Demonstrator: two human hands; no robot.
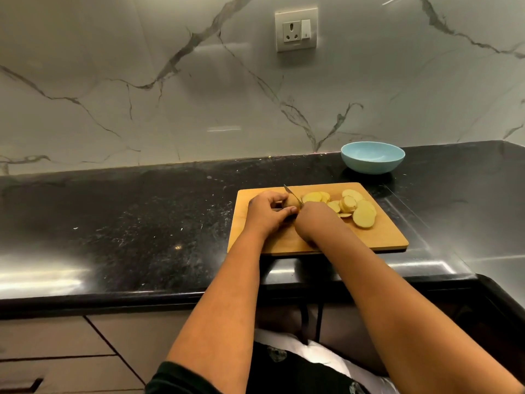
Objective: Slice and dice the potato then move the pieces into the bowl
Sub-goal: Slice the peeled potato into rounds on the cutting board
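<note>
The last brown-skinned potato end point(292, 202) was gripped by the curled left hand point(265, 213). A steel-bladed knife point(292, 196) was held against it by the right hand point(314, 220), fingers closed round the hidden handle. Pale round slices point(359, 210) lay heaped just right, on the rectangular wooden cutting board point(383, 237). A light-blue bowl point(372, 157) stood beyond, on the black speckled worktop point(142, 223).

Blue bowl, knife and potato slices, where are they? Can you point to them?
Blue bowl point(372, 165): head view, on its outer front wall.
Knife point(292, 194): head view, on the bare blade.
Potato slices point(364, 216): head view, on the big front slice's flat face.
</note>
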